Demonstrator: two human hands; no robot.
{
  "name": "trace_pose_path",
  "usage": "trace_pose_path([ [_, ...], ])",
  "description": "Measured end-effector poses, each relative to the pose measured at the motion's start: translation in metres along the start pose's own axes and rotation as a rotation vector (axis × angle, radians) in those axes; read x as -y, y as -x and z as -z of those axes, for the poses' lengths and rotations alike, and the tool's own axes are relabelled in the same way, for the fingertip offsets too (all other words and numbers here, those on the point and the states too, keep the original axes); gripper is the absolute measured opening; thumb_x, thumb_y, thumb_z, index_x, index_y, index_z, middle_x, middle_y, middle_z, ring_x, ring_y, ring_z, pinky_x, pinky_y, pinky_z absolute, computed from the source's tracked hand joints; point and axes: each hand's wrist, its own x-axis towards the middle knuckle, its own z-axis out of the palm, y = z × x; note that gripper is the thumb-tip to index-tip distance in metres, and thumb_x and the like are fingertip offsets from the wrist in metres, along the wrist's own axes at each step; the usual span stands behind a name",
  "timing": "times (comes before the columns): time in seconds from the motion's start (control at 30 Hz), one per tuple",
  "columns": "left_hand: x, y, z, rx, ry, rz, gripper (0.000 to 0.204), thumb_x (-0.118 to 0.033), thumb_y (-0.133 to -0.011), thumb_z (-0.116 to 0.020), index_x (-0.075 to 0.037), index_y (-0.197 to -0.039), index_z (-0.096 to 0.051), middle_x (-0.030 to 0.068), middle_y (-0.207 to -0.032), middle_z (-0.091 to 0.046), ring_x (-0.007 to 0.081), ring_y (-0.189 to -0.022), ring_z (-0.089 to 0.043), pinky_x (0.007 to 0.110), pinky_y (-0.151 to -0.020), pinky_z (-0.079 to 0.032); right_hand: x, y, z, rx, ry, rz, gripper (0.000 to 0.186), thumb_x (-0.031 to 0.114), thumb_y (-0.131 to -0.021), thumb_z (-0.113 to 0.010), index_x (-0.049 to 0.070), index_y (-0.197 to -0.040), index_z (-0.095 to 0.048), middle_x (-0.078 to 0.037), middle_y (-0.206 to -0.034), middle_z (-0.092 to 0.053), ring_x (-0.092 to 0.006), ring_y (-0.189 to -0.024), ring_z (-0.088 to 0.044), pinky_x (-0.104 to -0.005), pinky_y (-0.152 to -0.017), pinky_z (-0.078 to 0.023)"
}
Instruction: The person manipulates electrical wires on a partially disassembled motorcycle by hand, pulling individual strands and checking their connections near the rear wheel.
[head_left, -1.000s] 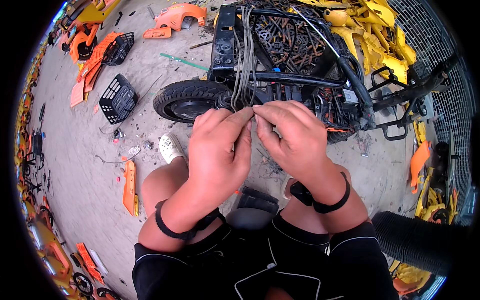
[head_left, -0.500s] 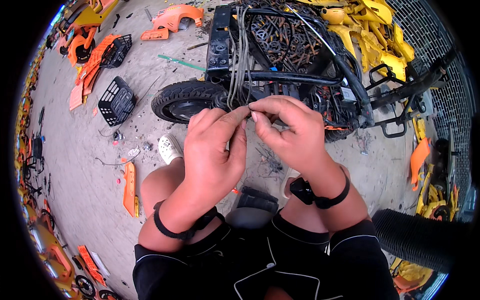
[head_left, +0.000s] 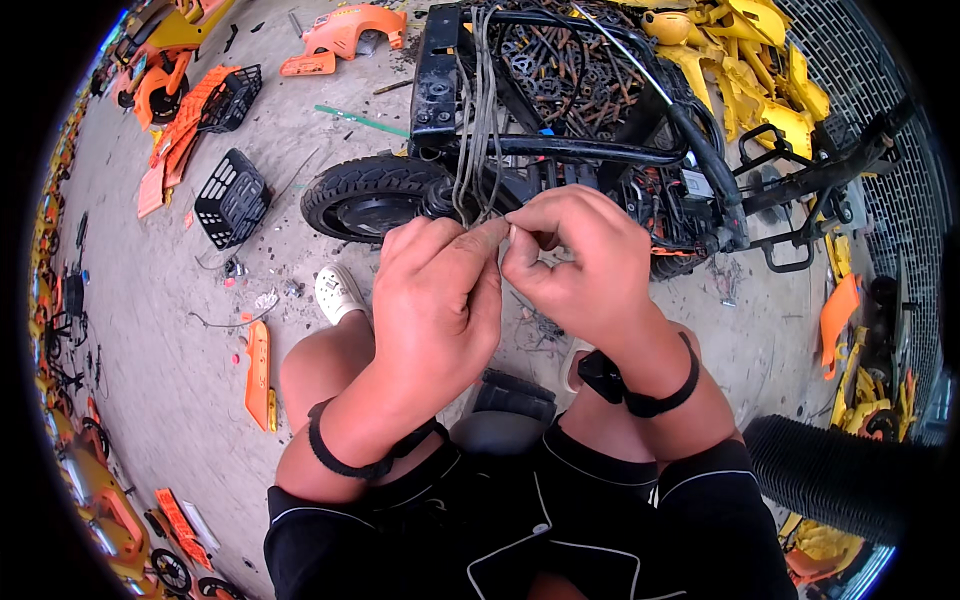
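Grey cables [head_left: 478,120] hang over the black scooter frame [head_left: 560,150] and run down to my fingertips, in front of the rear wheel [head_left: 345,200]. My left hand [head_left: 435,295] is closed on the lower part of these cables, thumb and forefinger pinched. Close against it, my right hand [head_left: 580,265] is pinched at the same spot, its forefinger tip meeting the left one. The small piece between the fingertips is too hidden to make out.
Rusty metal parts [head_left: 570,80] lie inside the frame. Yellow panels [head_left: 760,70] are heaped behind it. A black crate [head_left: 230,200] and orange panels [head_left: 258,370] lie left on the concrete floor. A ribbed black object [head_left: 820,470] is at lower right, a white shoe [head_left: 338,295] below the wheel.
Both hands stay pinched together at the cables and have shifted slightly. The right hand's fingers dipped and curled a little more; the scene sits slightly higher and further left in view.
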Motion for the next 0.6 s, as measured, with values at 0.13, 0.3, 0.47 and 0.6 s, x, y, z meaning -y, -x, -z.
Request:
trace_pose_path([
  [0.13, 0.001, 0.000, 0.002, 0.002, 0.008, 0.033, 0.022, 0.007, -0.077, -0.063, 0.001, -0.098, -0.067, 0.0104, -0.068, -0.053, 0.0247, -0.063, -0.050, 0.032, -0.061, -0.041, 0.000, 0.000, 0.002, 0.044, -0.327, -0.273, 0.013, 0.001, -0.073, -0.069, 0.001, -0.086, -0.065, -0.010, -0.079, -0.064, -0.0253, -0.071, -0.063, -0.0324, -0.066, -0.053],
  [0.3, 0.001, -0.001, 0.002, 0.002, -0.013, 0.041, 0.022, 0.006, -0.079, -0.063, 0.002, -0.100, -0.067, 0.0107, -0.069, -0.053, 0.0241, -0.064, -0.049, 0.032, -0.061, -0.040, -0.008, 0.000, -0.001, -0.021, -0.075, 0.007, 0.017, 0.004, -0.074, -0.071, 0.002, -0.090, -0.066, -0.010, -0.084, -0.067, -0.0250, -0.075, -0.065, -0.0326, -0.066, -0.053],
  [0.47, 0.003, -0.001, 0.001, 0.009, -0.046, 0.004, 0.022, 0.007, -0.077, -0.062, 0.004, -0.099, -0.066, 0.0112, -0.070, -0.054, 0.0252, -0.064, -0.050, 0.033, -0.061, -0.040, -0.009, -0.004, -0.001, -0.037, 0.101, 0.193, 0.021, -0.003, -0.071, -0.070, 0.002, -0.091, -0.067, -0.011, -0.082, -0.067, -0.0249, -0.072, -0.065, -0.0313, -0.065, -0.053],
  [0.6, 0.001, 0.000, 0.004, 0.036, -0.031, 0.007, 0.024, 0.007, -0.075, -0.062, 0.002, -0.098, -0.066, 0.0104, -0.071, -0.054, 0.0259, -0.066, -0.049, 0.034, -0.063, -0.040, -0.010, -0.002, -0.003, -0.068, 0.118, 0.277, 0.020, 0.001, -0.068, -0.073, 0.002, -0.086, -0.064, -0.009, -0.079, -0.064, -0.0269, -0.073, -0.063, -0.0330, -0.065, -0.053],
])
